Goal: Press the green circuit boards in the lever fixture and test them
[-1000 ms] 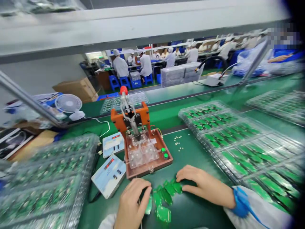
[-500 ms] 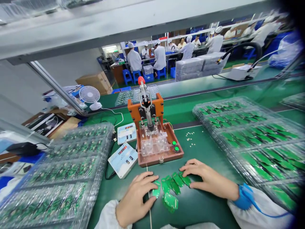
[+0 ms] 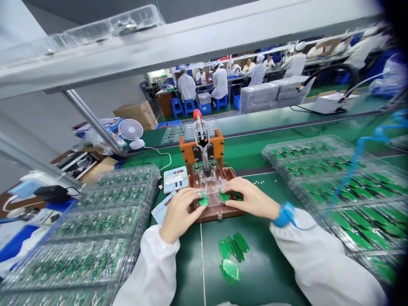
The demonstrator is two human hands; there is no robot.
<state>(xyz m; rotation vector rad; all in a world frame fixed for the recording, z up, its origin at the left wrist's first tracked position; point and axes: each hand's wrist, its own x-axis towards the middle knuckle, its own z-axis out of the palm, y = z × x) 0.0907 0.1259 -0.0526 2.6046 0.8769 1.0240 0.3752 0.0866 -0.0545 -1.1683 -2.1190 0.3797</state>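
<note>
At the press (image 3: 217, 147), your left hand (image 3: 181, 211) pinches a green board (image 3: 203, 199) near-left; your right hand (image 3: 253, 198), a second board (image 3: 223, 196) near-right.

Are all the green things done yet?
Not quite, it seems. The left tray's boards, dotted with parts, may be done. The left hand and right hand each touch a green board at the orange press. The loose boards and the right tray's plain ones look undone.
</note>
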